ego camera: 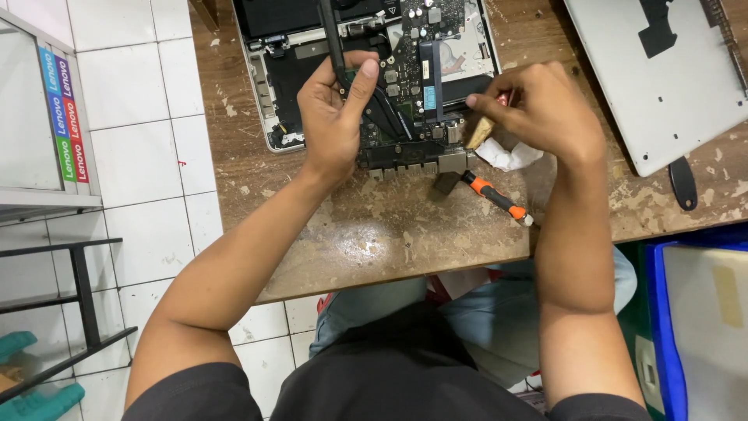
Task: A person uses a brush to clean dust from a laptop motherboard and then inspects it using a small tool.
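Head view: left hand (335, 117) fingers grip the laptop logic board (405, 101), steadying it over the open laptop shell (269, 86) at the bench's (374, 234) far edge; right hand (538, 109) fingers pinch a small brush (479, 132) against its corner.

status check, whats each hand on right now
Left hand grips the circuit board, lifted over the open laptop shell. Right hand holds a brush at the board's edge. Orange-handled screwdriver and white tissue lie beside it.
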